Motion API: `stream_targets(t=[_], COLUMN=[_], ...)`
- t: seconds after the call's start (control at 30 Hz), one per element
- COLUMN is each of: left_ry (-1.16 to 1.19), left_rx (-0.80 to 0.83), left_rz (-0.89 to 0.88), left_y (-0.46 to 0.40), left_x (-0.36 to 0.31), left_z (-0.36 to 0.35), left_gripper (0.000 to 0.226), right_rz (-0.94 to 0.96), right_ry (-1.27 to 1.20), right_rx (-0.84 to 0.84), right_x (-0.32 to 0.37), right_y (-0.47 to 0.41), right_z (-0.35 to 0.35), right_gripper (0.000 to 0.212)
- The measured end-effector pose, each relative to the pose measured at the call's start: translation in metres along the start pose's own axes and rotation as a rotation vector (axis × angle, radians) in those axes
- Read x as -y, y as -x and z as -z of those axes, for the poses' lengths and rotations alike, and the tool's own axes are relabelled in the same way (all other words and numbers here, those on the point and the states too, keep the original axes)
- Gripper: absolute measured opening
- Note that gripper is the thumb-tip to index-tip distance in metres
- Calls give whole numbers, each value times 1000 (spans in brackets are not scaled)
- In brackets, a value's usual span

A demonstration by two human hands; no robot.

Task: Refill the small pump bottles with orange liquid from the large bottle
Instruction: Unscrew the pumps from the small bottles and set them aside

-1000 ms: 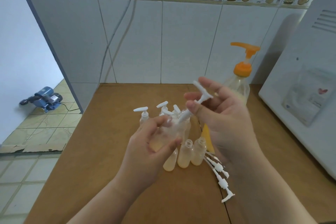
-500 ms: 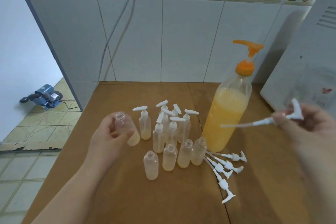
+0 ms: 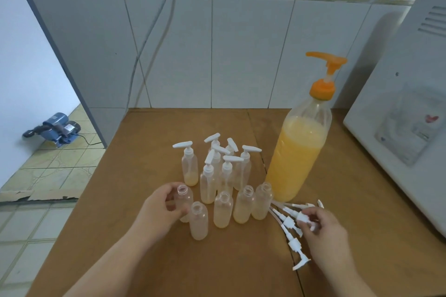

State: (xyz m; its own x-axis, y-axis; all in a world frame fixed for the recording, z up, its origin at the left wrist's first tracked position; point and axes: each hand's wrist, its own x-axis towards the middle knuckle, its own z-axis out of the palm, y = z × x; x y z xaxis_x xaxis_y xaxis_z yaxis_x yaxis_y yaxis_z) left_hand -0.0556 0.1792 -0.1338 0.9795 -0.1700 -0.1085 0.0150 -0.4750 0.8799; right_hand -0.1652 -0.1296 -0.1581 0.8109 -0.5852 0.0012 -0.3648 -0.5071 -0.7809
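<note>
1. White tiled walls back a brown wooden tabletop (image 3: 149, 200), with a white appliance (image 3: 410, 103) at the right.
2. At far right on the tabletop stands the large clear plastic bottle (image 3: 296, 157) with an orange pump, mostly full of cloudy orange liquid.
3. Left of it cluster small translucent pump bottles (image 3: 212, 166), capped behind, four uncapped ones (image 3: 243, 207) nearer.
4. The left hand (image 3: 156, 212) grasps another uncapped small bottle (image 3: 184, 198).
5. The right hand (image 3: 321, 226) pinches one white pump head (image 3: 303, 218) among the loose ones.

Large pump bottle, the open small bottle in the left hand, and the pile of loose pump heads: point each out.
large pump bottle (image 3: 295, 159), head view, orange-filled body
open small bottle (image 3: 185, 196), head view, shoulder below neck
loose pump heads (image 3: 293, 243), head view, white collar
</note>
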Motion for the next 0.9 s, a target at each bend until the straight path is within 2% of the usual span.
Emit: stream_targets(t=[0.13,0.2,0.3,0.37,0.5,0.57,0.73,0.83,0.9], left_ry=[-70,-73,-14,-20,-99,-121,-18,71,223], left_rx=[108,24,-131,-71,169,209,31,-223,-337], left_rz=[23,46,83,81,98,129,120,66,-33], left_y=[-3,-9,-30,-52,-89,-99,-94,-78,-64], left_x=[11,16,7,-2,-11,-10,-9,-29,-49], left_z=[15,28,39,38,26,17,6,21,38], left_gripper=[61,59,44,48,72,67,39,29,31], right_rz=[129,179,191,174,158,214,297,345,344], right_ry=[152,172,89,37,-72,-99,-186,-247,-346], right_rx=[111,141,81,32,-50,-96,-163,-255,-305], right_x=[-4,-4,3,10,33,46,68,80,95], right_y=[0,1,5,7,11,14,21,25,27], right_z=[-9,-9,-6,-3,4,8,17,23,29], right_gripper=[21,25,24,26,29,34,34,31,34])
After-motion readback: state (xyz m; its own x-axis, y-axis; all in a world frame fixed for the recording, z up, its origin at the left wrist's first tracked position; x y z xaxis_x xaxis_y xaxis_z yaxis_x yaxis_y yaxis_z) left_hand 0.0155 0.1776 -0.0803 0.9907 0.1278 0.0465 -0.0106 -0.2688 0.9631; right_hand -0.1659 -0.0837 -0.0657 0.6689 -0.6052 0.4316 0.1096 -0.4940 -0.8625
